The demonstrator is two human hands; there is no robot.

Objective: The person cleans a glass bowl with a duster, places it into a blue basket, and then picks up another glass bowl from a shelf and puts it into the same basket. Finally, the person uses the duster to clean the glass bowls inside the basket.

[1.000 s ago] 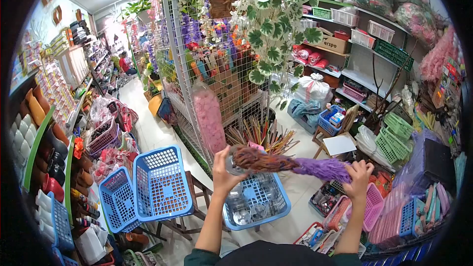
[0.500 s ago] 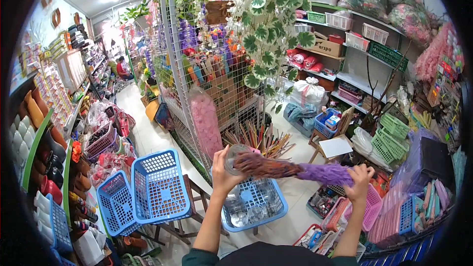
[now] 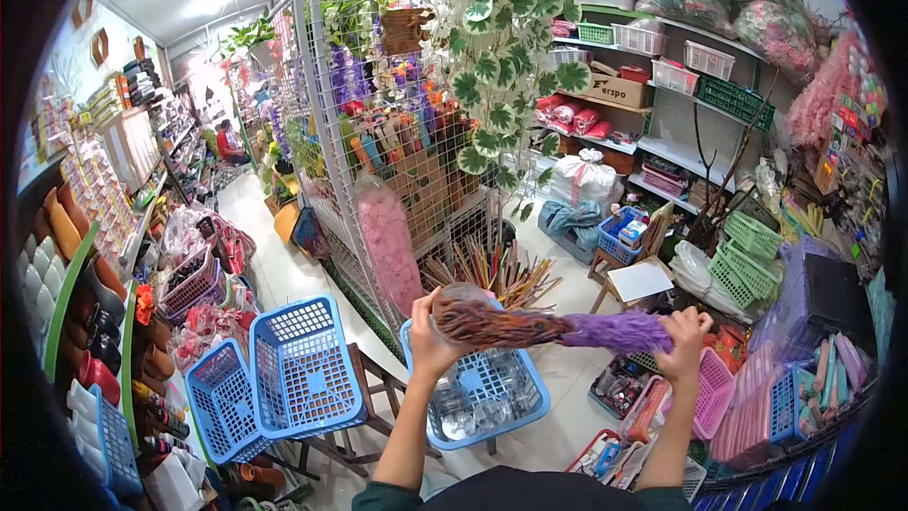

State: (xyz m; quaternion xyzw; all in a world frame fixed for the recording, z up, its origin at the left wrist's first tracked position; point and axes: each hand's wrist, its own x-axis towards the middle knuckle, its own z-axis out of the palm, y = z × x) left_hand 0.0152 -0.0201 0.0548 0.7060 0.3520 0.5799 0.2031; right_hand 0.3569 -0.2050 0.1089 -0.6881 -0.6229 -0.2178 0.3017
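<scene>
My left hand (image 3: 437, 341) is wrapped around a clear, round glass or plastic jar (image 3: 462, 291), its rim showing just above my fingers. Against the jar lies the brown, multicoloured end of a fluffy duster (image 3: 511, 325), covering much of it. My right hand (image 3: 685, 336) is closed on the duster's purple end, so it stretches almost level between my two hands. Below it, a blue plastic basket (image 3: 532, 421) holds several clear jars (image 3: 459, 421).
Two blue baskets (image 3: 355, 360) stand on a wooden stool (image 3: 378, 378) at left. Behind is a white wire rack (image 3: 331, 132) with hanging leaves (image 3: 492, 66) and sticks (image 3: 492, 270). Pink baskets (image 3: 714, 393) and wrapped bundles crowd the right. A person (image 3: 230, 142) sits far back.
The duster's brown end has shifted slightly left and down over the jar, and the duster looks more level. Both hands keep their hold. The view has shifted a little.
</scene>
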